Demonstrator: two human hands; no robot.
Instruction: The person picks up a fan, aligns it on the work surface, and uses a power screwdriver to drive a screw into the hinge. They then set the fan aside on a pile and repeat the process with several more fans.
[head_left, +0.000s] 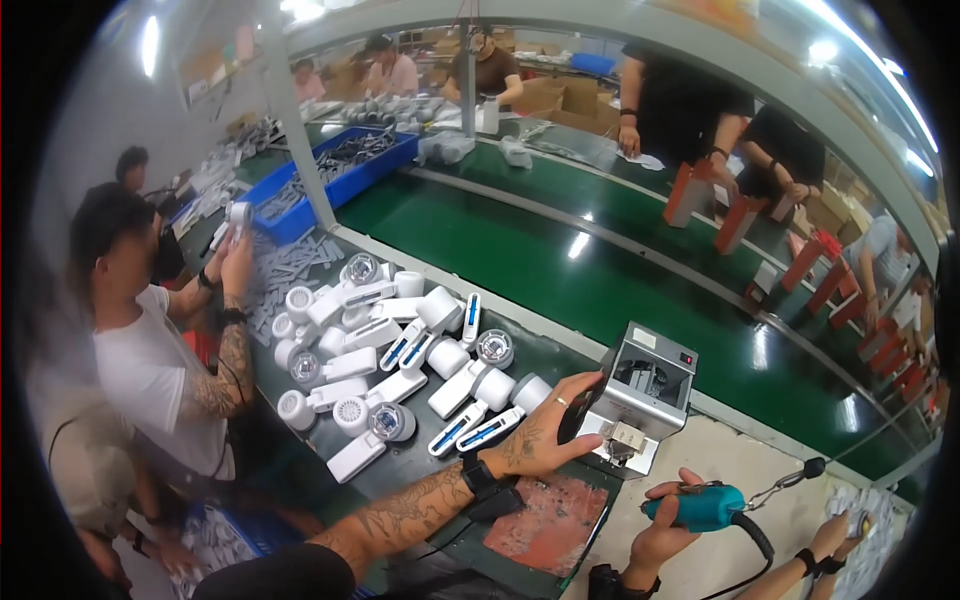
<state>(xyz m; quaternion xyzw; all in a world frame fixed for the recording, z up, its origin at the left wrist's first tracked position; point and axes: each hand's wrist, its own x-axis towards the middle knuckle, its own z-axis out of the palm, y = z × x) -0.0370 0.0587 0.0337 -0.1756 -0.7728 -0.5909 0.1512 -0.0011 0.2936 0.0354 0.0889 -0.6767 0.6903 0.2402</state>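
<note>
My left hand reaches to the left side of a grey metal screw feeder, thumb and fingers spread apart around a dark area at its edge. Whether the fingertips touch the machine, I cannot tell. A teal electric screwdriver with a coiled black cable is gripped in my right hand, just in front of the feeder; a hanging cord is hooked to its end. Left of my left hand lies a pile of white handheld devices with round heads, several showing blue strips along open handles.
A worn red mat lies below my left wrist. Behind the bench runs a green conveyor belt. A blue bin of grey parts stands far left. Co-workers stand left and across; another person's hands are at the lower right.
</note>
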